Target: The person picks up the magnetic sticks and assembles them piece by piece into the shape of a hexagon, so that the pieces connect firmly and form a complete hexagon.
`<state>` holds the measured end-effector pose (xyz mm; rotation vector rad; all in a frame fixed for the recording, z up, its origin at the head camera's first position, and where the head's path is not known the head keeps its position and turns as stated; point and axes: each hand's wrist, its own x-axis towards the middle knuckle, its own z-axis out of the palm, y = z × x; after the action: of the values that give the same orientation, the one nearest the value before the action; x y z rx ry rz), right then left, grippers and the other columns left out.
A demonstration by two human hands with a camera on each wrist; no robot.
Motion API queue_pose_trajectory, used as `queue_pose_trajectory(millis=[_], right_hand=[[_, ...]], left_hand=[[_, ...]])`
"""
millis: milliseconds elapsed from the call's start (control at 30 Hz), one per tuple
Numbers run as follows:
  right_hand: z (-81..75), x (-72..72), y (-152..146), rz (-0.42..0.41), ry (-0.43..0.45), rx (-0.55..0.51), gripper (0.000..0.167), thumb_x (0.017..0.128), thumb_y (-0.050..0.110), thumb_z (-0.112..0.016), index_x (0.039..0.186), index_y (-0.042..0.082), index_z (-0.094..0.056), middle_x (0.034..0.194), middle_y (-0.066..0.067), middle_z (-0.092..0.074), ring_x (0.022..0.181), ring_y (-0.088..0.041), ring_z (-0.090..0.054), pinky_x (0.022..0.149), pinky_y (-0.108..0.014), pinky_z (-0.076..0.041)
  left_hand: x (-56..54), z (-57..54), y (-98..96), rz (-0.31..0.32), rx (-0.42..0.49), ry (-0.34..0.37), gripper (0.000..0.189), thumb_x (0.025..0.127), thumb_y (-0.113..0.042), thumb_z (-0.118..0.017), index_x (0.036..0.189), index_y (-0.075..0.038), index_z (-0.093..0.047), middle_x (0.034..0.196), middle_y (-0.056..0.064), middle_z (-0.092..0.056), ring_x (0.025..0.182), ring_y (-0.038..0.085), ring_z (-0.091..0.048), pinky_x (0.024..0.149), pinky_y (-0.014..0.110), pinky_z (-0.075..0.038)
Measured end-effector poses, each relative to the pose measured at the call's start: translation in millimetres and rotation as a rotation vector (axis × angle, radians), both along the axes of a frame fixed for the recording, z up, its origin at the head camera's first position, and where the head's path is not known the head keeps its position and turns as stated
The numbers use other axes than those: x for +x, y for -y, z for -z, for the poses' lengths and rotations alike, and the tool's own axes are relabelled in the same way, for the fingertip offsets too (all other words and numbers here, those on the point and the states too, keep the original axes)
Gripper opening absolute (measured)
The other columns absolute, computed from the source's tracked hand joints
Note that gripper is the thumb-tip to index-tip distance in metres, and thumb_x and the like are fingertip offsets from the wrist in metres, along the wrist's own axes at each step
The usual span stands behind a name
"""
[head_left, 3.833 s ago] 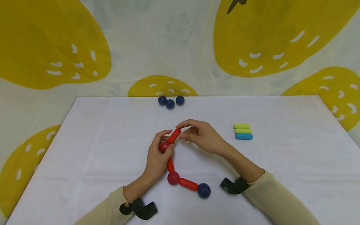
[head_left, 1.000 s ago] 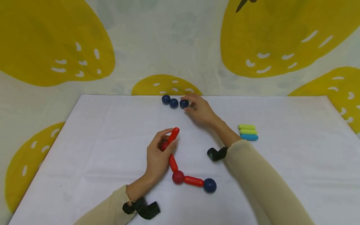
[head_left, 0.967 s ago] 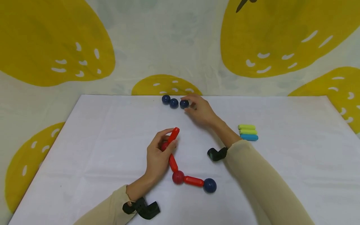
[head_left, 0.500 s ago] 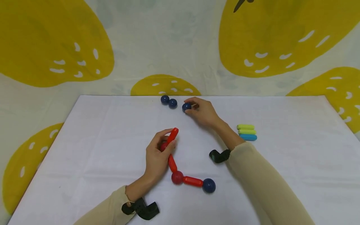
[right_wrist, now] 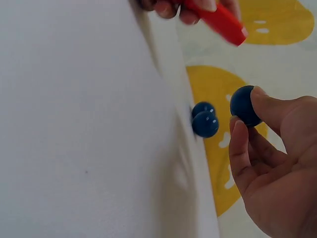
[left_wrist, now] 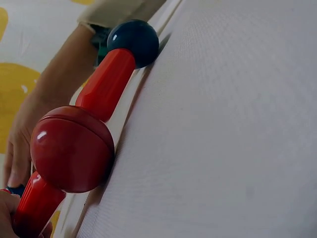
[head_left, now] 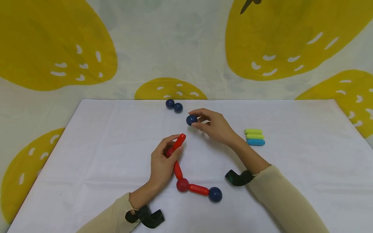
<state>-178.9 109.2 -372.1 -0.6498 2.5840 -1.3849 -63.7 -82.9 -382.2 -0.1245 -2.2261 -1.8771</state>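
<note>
My left hand [head_left: 163, 161] grips one end of a chain of rods and balls, its fingers around a red ball [head_left: 169, 152] that they partly cover. From there a red rod [head_left: 179, 141] points up and away, its far end bare. Another red rod [head_left: 178, 170] runs down to a second red ball [left_wrist: 72, 148], then a third red rod [head_left: 198, 189] leads to a dark blue ball [head_left: 215, 194] resting on the table. Between thumb and fingers, my right hand [head_left: 214, 126] pinches a loose dark blue ball [right_wrist: 244, 106], just beyond the bare rod end and apart from it.
Two dark blue balls [head_left: 174, 105] lie together near the table's far edge. At the right, two yellow-green rods [head_left: 254, 134] and a blue rod [head_left: 255, 142] lie side by side on the white-covered table [head_left: 102, 155]. A patterned cloth hangs behind.
My right hand has gone from the bare rod end to the far balls, taken one, and brought it back toward the chain. The left hand keeps its hold, nearly still.
</note>
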Motion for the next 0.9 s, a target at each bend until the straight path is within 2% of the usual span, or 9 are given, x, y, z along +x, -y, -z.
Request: queue_pose_trajectory(millis=[200,400,900], right_hand=[[-7.3,19.1,-5,-0.047,0.044,-0.092,0.039,0.091,0.024,-0.067,0.129,0.021,-0.059,0.116,0.008,-0.061,0.099,-0.014,-0.056,0.078,-0.031,-0.052],[-11.5,32.1,-4,-0.075,0.060,-0.124,0.040,0.091,0.020,-0.068,0.129,0.018,-0.059,0.114,0.007,-0.062,0.099,-0.014,-0.056,0.076,-0.031,-0.053],[-9.5,39.8,-2,-0.095,0.090,-0.141,0.039,0.091,0.019,-0.067,0.128,0.017,-0.059,0.112,0.005,-0.062,0.100,-0.016,-0.056,0.077,-0.032,-0.053]], left_hand=[[0.0,1.8,0.5,0.007,0.001,0.012,0.036,0.087,0.002,-0.067,0.122,-0.006,-0.064,0.097,0.012,-0.062,0.082,0.021,-0.055,0.065,0.023,-0.047],[0.7,2.6,0.2,0.017,-0.001,-0.004,0.034,0.087,0.002,-0.067,0.120,-0.006,-0.065,0.095,0.012,-0.061,0.080,0.021,-0.053,0.063,0.023,-0.045],[1.2,2.1,0.6,0.041,0.000,-0.025,0.034,0.086,0.005,-0.066,0.119,-0.004,-0.065,0.095,0.014,-0.062,0.080,0.021,-0.053,0.062,0.023,-0.044]])
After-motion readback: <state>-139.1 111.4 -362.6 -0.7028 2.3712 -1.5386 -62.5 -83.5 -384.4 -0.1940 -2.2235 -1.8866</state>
